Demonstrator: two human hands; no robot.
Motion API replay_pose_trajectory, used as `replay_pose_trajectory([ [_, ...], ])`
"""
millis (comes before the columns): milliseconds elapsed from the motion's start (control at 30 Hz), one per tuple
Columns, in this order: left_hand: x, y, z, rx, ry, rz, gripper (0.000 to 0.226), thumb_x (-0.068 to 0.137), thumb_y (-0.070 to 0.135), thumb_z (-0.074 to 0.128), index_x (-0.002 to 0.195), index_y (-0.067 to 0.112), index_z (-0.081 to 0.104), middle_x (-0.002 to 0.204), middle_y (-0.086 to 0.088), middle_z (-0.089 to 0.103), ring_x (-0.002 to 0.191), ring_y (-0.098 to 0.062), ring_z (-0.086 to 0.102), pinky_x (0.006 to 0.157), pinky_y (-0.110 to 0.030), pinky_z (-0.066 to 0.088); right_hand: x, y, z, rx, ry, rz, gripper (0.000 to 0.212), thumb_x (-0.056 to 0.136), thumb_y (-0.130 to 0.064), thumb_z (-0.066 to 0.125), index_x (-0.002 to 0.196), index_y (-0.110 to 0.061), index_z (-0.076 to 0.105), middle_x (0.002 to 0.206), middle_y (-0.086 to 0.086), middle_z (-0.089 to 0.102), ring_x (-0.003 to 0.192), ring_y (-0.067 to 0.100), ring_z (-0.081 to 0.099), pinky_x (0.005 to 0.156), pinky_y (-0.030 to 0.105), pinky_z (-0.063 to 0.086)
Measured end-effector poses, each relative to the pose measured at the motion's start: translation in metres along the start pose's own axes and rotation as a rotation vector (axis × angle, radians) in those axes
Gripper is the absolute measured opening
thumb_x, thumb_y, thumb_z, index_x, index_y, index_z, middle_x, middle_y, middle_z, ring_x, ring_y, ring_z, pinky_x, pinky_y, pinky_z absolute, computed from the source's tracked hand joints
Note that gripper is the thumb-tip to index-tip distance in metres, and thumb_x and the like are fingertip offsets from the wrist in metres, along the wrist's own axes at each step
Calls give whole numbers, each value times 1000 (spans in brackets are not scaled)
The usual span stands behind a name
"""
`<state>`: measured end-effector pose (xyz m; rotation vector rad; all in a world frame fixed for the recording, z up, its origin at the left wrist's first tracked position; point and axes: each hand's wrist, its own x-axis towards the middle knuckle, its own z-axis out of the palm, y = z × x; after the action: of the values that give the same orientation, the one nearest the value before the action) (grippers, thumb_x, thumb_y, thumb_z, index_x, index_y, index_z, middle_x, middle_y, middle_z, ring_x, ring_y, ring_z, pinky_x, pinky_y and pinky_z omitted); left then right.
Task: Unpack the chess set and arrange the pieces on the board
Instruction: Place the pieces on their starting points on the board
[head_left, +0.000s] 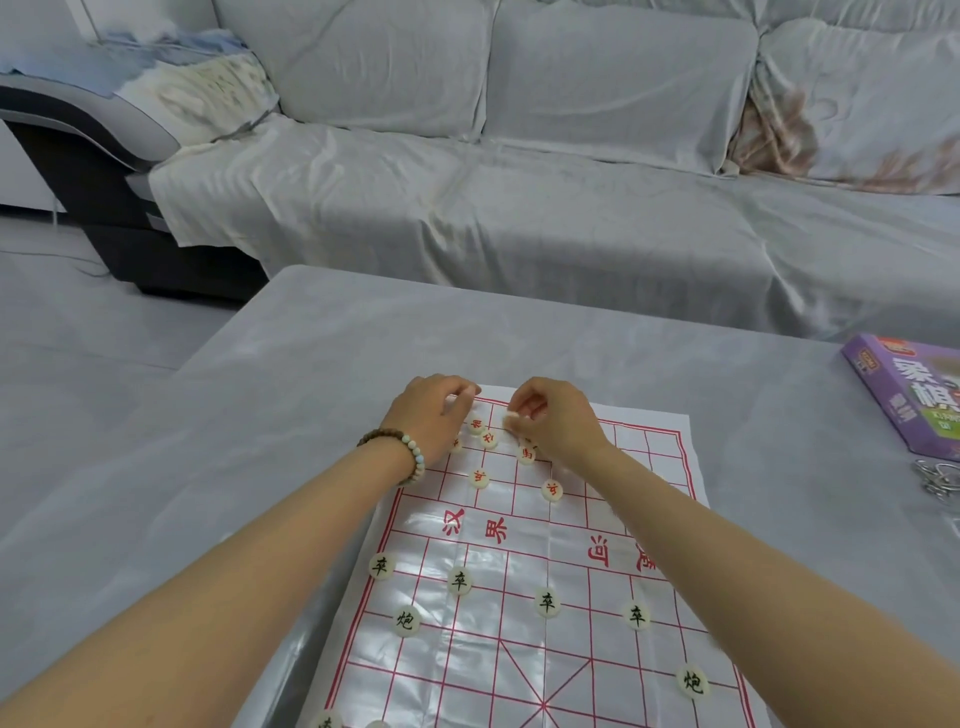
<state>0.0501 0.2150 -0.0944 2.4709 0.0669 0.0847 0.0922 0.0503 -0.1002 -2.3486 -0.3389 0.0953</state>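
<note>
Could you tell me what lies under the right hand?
The right hand pinches one white round piece; a red-lettered white piece peeks out beneath it; anything else there is covered.

Bright, soft, cool light with only faint shadows. White glare sheens across the glossy board (488, 571) and the surface (249, 353). Wide-angle distortion bends the edges, and the sofa (519, 208) is smeared at its far left.
</note>
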Motion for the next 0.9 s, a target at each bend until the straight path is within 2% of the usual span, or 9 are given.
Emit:
replay_pose_trajectory([
  [100, 1, 9, -1, 13, -9, 36, 38, 99, 32, 30, 122, 17, 57, 123, -4, 58, 116, -19, 46, 94, -32, 39, 3, 5, -18, 225, 105, 69, 7, 81, -13, 70, 87, -16, 70, 85, -5, 67, 78, 7, 60, 72, 14, 47],
  [167, 3, 17, 1, 23, -55, 65, 38, 99, 32, 30, 122, 17, 57, 125, -3, 56, 117, -20, 46, 95, -33, 38, 6, 11, -34, 293, 117, 122, 14, 85, -13, 66, 97, -13, 72, 90, -5, 67, 85, 8, 61, 76, 14, 45],
  [233, 3, 27, 4, 58, -127, 101, 40, 100, 32, 28, 120, 14, 57, 125, -4, 56, 117, -21, 46, 96, -35, 39, 7, 19, -44, 233, 40, 126, 17, 86, -13, 64, 101, -12, 71, 92, -3, 67, 88, 11, 62, 79, 17, 46],
  [300, 3, 35, 9, 113, -188, 124, 43, 100, 31, 25, 117, 9, 58, 121, -8, 58, 113, -23, 50, 94, -37, 41, 9, 24, -46, 174, -38, 109, 13, 84, -11, 66, 96, -14, 71, 90, 1, 70, 86, 15, 65, 83, 23, 51],
  [400, 6, 41, 18, 195, -248, 102, 46, 101, 34, 22, 122, 9, 53, 124, -9, 57, 114, -24, 50, 99, -38, 40, 12, 27, -39, 83, -83, 82, 10, 84, -12, 67, 89, -19, 72, 90, 1, 71, 81, 14, 65, 77, 23, 54],
  [533, 6, 40, 25, 309, -316, 70, 51, 100, 39, 13, 141, 16, 35, 146, -4, 38, 135, -20, 31, 114, -39, 18, 14, 33, -33, 38, 15, 52, 22, 83, -22, 69, 105, -18, 69, 102, -3, 67, 86, 11, 59, 76, 19, 47],
  [633, 2, 41, 21, 293, -349, 71, 50, 101, 36, 9, 146, 19, 24, 154, 0, 23, 142, -17, 16, 115, -36, 9, 14, 39, -30, -66, 44, 80, 29, 79, -34, 72, 103, -20, 65, 101, -4, 60, 86, 9, 53, 74, 20, 43],
  [767, 3, 41, 19, 222, -382, 24, 52, 101, 38, 7, 146, 20, 26, 153, -3, 23, 141, -21, 19, 114, -37, 15, 12, 39, -24, -89, 75, 101, 21, 80, -31, 71, 98, -21, 67, 102, -1, 59, 83, 9, 52, 70, 20, 41],
  [900, 7, 40, 17, 167, -400, -9, 58, 98, 47, 7, 143, 20, 33, 149, -4, 34, 136, -23, 30, 113, -40, 24, 9, 42, -29, -19, -12, 79, 26, 84, -25, 68, 110, -24, 68, 111, -1, 61, 87, 11, 54, 73, 21, 47],
])
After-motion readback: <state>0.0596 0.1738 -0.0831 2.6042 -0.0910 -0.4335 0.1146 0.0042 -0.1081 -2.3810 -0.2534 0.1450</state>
